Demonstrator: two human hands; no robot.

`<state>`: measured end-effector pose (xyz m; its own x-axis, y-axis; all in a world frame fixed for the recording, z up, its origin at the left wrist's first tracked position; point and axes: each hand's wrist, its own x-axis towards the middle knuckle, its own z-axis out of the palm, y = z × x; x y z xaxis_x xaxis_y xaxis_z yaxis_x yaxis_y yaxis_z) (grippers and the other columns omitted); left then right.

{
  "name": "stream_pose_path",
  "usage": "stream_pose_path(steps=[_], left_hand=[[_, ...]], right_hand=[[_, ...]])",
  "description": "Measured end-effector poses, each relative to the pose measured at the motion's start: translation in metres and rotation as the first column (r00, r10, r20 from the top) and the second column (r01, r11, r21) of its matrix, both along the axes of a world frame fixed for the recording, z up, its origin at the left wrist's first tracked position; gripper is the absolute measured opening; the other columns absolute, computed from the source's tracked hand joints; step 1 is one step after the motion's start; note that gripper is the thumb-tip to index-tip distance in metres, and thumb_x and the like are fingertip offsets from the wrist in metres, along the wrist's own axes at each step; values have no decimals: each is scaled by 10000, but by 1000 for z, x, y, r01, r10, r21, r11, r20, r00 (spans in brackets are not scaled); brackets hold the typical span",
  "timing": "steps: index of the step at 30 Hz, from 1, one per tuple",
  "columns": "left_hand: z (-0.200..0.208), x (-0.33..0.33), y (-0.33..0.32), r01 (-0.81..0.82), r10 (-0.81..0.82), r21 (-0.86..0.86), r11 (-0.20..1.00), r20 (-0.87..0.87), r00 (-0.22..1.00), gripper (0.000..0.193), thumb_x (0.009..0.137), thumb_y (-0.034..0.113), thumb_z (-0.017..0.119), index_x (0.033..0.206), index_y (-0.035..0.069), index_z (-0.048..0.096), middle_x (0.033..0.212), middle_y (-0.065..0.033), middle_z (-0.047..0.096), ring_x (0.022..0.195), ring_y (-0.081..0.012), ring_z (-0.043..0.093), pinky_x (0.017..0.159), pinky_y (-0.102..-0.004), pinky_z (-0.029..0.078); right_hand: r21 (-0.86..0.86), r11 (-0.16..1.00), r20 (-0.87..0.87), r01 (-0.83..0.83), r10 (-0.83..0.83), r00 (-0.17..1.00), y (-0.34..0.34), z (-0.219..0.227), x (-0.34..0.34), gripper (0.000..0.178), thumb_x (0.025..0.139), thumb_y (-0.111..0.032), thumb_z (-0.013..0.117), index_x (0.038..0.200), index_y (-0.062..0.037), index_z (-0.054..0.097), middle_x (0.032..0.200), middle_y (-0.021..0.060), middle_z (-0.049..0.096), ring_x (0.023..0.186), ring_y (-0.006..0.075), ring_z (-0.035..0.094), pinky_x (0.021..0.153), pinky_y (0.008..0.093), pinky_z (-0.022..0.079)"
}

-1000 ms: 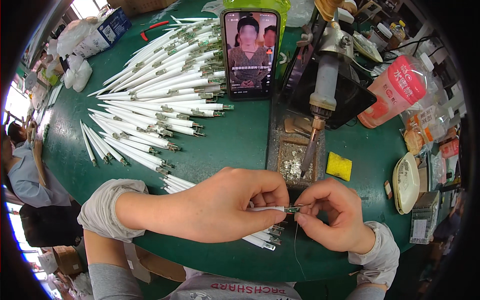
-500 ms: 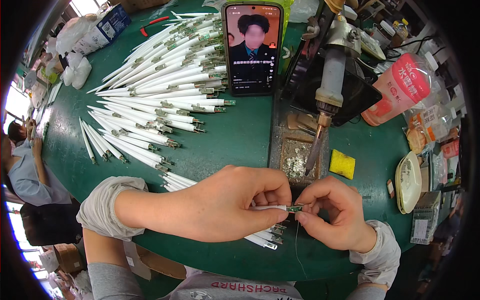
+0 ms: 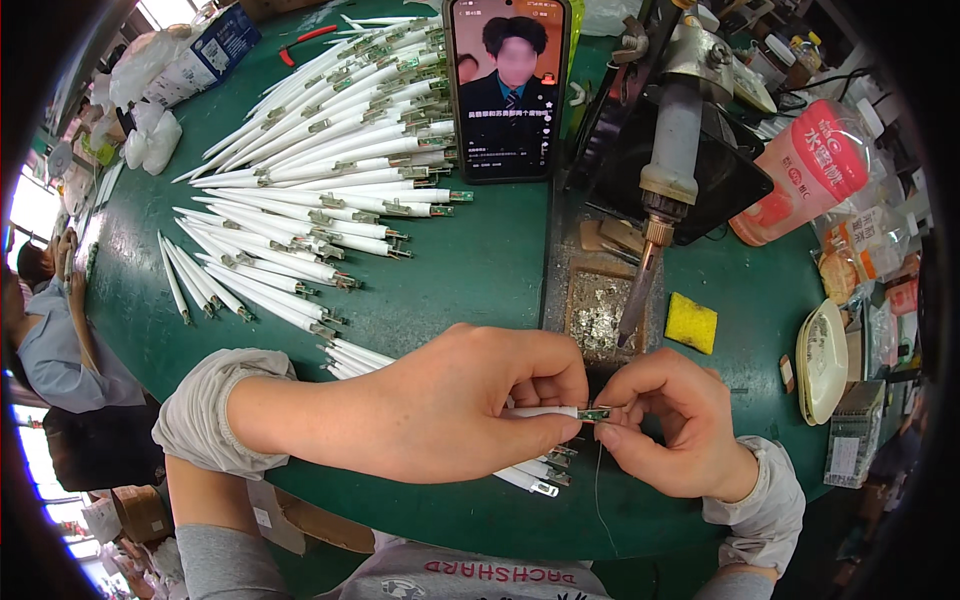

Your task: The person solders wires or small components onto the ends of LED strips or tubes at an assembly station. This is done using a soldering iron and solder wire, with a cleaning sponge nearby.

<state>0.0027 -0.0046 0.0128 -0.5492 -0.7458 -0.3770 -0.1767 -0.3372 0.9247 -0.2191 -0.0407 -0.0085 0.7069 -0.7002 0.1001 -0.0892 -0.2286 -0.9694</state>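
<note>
My left hand (image 3: 455, 400) is closed around a slim white pen-shaped tube (image 3: 543, 411), held level. From its right end sticks out a small green circuit board (image 3: 594, 414). The fingertips of my right hand (image 3: 675, 425) are pinched together at the tip of that board. A thin wire (image 3: 599, 490) hangs from this spot toward the table edge; whether my right fingers grip the wire or the board's end is too small to tell. More white tubes (image 3: 525, 480) lie partly hidden under my left hand.
A soldering iron (image 3: 655, 235) in a stand points down over a tray of solder scraps (image 3: 597, 320). Beside it lies a yellow sponge (image 3: 691, 323). A phone (image 3: 507, 110) stands behind. Many white tubes (image 3: 330, 150) fan across the green table (image 3: 450, 290). Another person (image 3: 60, 340) sits far left.
Both hands keep their hold on the tube and its board end, with only a slight shift. The view has moved a little.
</note>
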Motion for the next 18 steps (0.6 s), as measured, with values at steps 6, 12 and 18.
stream_pose_path(steps=[6,12,18], left_hand=[[0,1,-2,6,-6,19,1000,7,1000,140,915,84,588,1009,-17,562,873,0,571,779,-31,510,641,-189,429],[1,2,-2,2,-2,41,999,7,1000,153,930,101,567,1016,-25,567,893,-7,591,776,-24,515,644,-189,436],[-3,2,-3,22,-22,17,1000,18,1000,147,932,99,564,1016,-21,565,890,-4,583,789,-25,512,643,-192,436]], right_hand=[[0,1000,5,-12,12,1000,-2,-1,0,174,745,22,689,901,1,616,726,18,606,517,34,520,468,177,393],[-16,1000,11,-18,19,1000,-2,-2,0,171,749,22,690,904,2,620,727,18,606,518,36,522,466,178,392],[-37,999,-3,-26,26,1000,-4,-1,-1,161,752,29,685,900,2,626,716,18,601,512,36,508,460,184,379]])
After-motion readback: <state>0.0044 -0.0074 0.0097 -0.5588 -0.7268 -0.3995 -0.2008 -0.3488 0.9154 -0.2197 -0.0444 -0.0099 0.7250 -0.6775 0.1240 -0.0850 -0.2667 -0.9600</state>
